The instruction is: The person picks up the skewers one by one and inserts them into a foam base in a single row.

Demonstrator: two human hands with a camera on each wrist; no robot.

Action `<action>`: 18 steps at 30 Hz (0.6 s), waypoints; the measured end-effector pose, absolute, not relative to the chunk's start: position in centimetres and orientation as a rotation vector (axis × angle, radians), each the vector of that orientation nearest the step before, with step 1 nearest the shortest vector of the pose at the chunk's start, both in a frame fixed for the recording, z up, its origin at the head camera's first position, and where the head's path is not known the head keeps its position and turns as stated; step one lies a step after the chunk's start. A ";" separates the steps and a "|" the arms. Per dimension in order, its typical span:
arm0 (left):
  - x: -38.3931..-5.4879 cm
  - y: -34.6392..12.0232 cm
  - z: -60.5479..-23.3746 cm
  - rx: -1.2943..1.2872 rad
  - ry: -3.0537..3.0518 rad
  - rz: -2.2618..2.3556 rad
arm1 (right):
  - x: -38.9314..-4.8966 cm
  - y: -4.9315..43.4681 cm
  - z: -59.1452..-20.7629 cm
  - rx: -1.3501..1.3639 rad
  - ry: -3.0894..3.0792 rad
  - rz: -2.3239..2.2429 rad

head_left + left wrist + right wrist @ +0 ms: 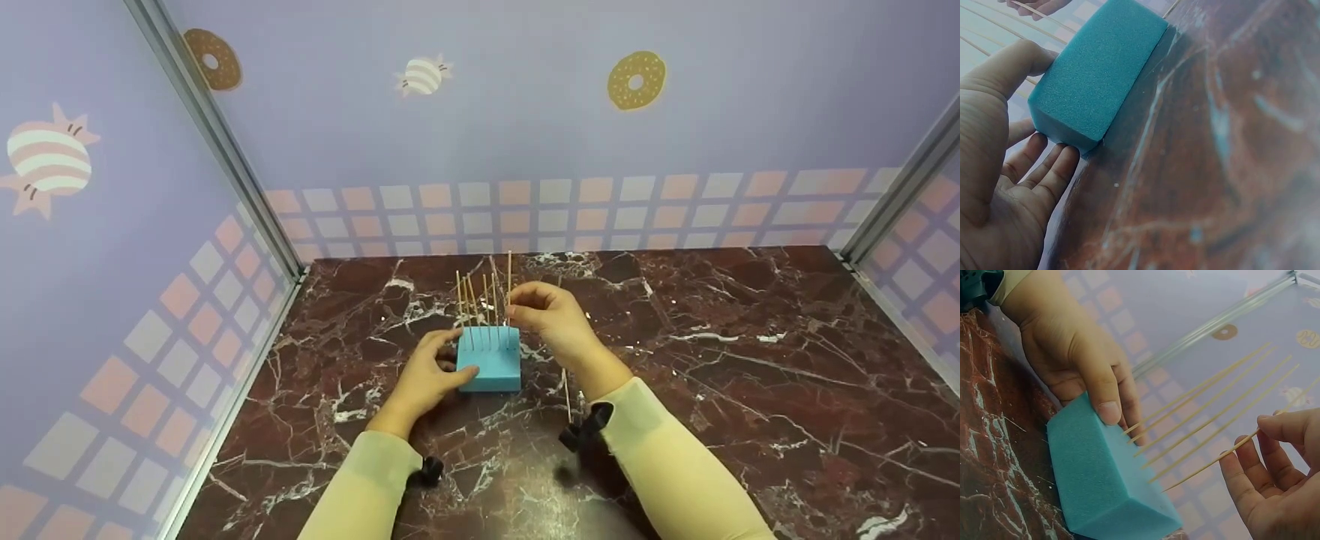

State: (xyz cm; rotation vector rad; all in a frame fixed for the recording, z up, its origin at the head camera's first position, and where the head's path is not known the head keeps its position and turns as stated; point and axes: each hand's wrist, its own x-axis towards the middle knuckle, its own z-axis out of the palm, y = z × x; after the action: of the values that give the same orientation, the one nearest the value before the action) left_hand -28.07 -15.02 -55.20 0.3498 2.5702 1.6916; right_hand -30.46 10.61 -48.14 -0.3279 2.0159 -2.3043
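A blue foam block [491, 369] sits on the table with several thin wooden skewers [1224, 404] standing in a row in its top. My left hand [426, 375] grips the block at its left side, thumb on the top face and fingers against the end, as the left wrist view shows. Between thumb and fingers, my right hand [559, 324] pinches one more skewer [1201, 468] at the right end of the row. That skewer's lower tip is right at the block's top face in the right wrist view.
On the dark red marbled table [750, 405], another thin stick [567, 396] lies beside the right wrist. Small pale crumbs are scattered behind the right hand. Patterned lilac walls [525, 135] enclose the back and sides, with a metal corner post [225, 142] at left.
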 end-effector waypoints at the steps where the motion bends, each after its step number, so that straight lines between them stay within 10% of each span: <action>1: -28.1 -15.0 -55.2 0.350 2.569 1.694 | -30.5 10.6 -48.2 -0.326 2.014 -2.303; 18: -28.0 -15.0 -55.1 0.345 2.564 1.694 | -30.8 10.4 -49.0 -0.308 2.043 -2.251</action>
State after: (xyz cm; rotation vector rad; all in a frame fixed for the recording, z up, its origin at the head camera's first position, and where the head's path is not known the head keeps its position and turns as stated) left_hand -28.05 -15.04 -55.07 0.3449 2.5642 1.6939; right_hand -30.77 10.35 -49.01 -0.3077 2.0426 -2.2508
